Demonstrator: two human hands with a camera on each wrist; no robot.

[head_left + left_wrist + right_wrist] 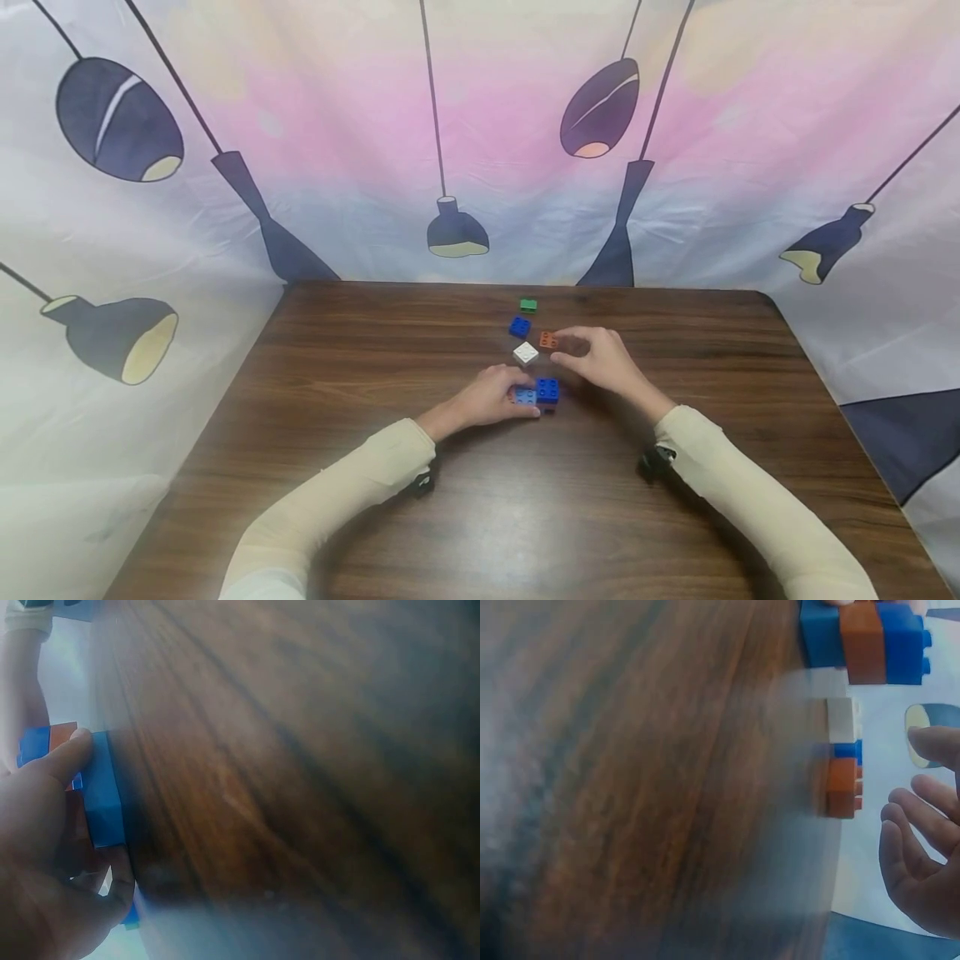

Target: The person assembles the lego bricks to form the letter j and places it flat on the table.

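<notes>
Item 1. Your left hand (491, 396): thumb and fingers bent to either side of a brick stack, pinching it low down. Stack, from the base: light blue brick (525, 397), orange middle brick (862, 645), dark blue brick (547, 390) on top, offset toward your right. Your hand covers the left part of the base; a scrap of orange shows beside your palm in the head view, and whether it belongs to the middle brick or to another cannot be told.

Item 2. Your right hand (600, 360): empty, fingers slightly bent, thumb held well apart from them. In the head view a fingertip overlaps the edge of a loose orange brick (548, 340); the right wrist view shows a gap between the two. That view cuts off the rest of your hand at the frame edge.

Item 3. Loose bricks on the wooden table (337, 358), beyond the stack: white brick (526, 352), blue brick (520, 326), green brick (528, 305) farthest out. From your right wrist, the blue one is mostly hidden between white and orange.

Item 4. Dark wrist devices (656, 461), partly tucked under your cream sleeves (765, 508); details too small to read.
</notes>
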